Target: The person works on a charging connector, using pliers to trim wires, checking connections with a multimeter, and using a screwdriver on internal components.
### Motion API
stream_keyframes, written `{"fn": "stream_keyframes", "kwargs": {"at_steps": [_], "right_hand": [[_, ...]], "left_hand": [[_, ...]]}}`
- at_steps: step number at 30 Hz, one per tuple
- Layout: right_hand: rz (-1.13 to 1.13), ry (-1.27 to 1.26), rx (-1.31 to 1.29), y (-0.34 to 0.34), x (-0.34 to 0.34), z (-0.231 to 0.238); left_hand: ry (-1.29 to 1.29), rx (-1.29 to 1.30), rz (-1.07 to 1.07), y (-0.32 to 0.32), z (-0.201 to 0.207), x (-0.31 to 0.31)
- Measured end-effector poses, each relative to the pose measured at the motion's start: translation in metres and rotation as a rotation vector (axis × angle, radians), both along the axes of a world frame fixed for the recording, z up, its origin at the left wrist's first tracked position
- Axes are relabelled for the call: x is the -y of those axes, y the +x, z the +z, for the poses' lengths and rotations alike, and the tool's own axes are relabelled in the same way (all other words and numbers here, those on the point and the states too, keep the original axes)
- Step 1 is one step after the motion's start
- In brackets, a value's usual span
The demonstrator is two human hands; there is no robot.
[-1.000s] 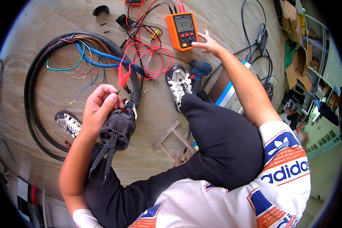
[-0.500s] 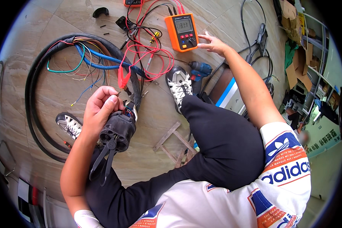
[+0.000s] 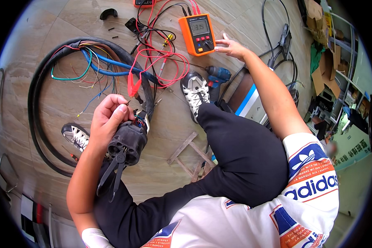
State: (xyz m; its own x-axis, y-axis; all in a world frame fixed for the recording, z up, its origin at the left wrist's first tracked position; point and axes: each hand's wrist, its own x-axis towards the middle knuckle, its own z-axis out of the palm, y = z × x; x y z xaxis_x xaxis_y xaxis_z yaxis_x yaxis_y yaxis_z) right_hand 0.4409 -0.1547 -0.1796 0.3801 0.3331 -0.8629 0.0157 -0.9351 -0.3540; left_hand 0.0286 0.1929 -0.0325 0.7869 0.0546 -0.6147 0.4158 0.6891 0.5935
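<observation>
My left hand (image 3: 110, 116) is closed, with thumb and forefinger pinching the end of a thin wire. Just past those fingertips is a red alligator clip (image 3: 134, 86) on a red lead. Below the same hand, a black round multi-hole connector (image 3: 128, 142) rests by my leg, a hinged black piece hanging from its front. Coloured wires (image 3: 141, 121) come out of its back; whether my palm touches it is hidden. My right hand (image 3: 232, 47) has its fingers stretched out at the lower right edge of an orange handheld meter (image 3: 197, 35), whose display is lit.
Thick black cable (image 3: 34, 111) lies coiled on the left, with loose coloured wires inside. Tangled red and black test leads (image 3: 169, 62) lie beside the meter. A blue cordless drill (image 3: 217, 76) sits by my shoe (image 3: 194, 93). A small wooden frame (image 3: 190, 155) is between my legs.
The digits on the meter's display differ. Both hands and the connector stay almost where they were.
</observation>
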Motion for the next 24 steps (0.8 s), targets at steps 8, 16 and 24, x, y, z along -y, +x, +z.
{"fn": "stream_keyframes", "kwargs": {"at_steps": [8,16,24], "right_hand": [[-0.024,0.036,0.013,-0.0006,0.0026,-0.0030],[-0.009,0.045,0.023,0.0011,0.0054,-0.0071],[-0.023,0.046,0.012,0.0007,0.0044,-0.0069]], "left_hand": [[0.018,0.010,-0.028,0.0000,0.0001,-0.0019],[-0.012,0.011,-0.010,-0.0011,-0.0020,-0.0005],[-0.007,0.010,-0.015,-0.0016,-0.0025,-0.0011]]}}
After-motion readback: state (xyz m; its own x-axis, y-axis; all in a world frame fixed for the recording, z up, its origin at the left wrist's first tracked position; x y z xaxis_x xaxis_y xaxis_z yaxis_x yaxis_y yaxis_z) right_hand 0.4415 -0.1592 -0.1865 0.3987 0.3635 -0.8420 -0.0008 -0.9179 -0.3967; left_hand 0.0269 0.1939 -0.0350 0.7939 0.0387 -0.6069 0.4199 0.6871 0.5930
